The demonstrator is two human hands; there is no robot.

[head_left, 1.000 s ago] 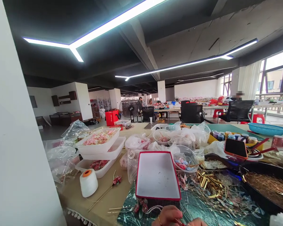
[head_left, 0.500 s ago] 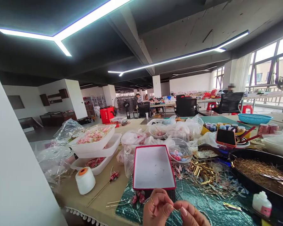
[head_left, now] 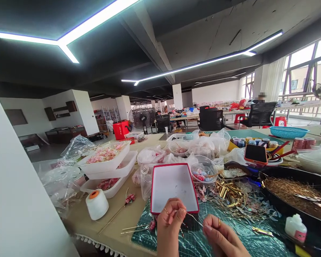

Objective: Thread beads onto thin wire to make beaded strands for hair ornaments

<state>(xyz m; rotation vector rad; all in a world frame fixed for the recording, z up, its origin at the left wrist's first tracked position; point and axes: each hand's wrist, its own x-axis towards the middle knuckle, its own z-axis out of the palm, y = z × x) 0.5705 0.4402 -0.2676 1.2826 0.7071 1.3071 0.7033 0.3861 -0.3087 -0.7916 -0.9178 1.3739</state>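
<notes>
My left hand (head_left: 171, 225) is closed in a pinch over the near edge of a white tray with a red rim (head_left: 173, 185). A thin pale strand (head_left: 194, 218), thread or wire, runs from its fingertips to my right hand (head_left: 223, 233), which is closed on the other end above the green cutting mat (head_left: 195, 237). Dark reddish bits show below the strand, partly hidden. Beside my left hand lies a hairpin with a dark pink flower (head_left: 152, 225) and gold prongs, partly covered. Further left rests a flower stick with long gold prongs (head_left: 129, 198).
A white thread cone (head_left: 96, 205) stands at left by stacked white plastic trays (head_left: 107, 171) of pink flowers. To the right are gold pieces (head_left: 227, 192), a black pan (head_left: 267, 200) with scissors (head_left: 314, 200), a glue bottle (head_left: 296, 227) and a gold clip (head_left: 262, 231).
My hands have moved apart, the left one up and leftward, the right one slightly rightward. More of the pale strand now shows stretched between them. The hairpin flowers are more covered.
</notes>
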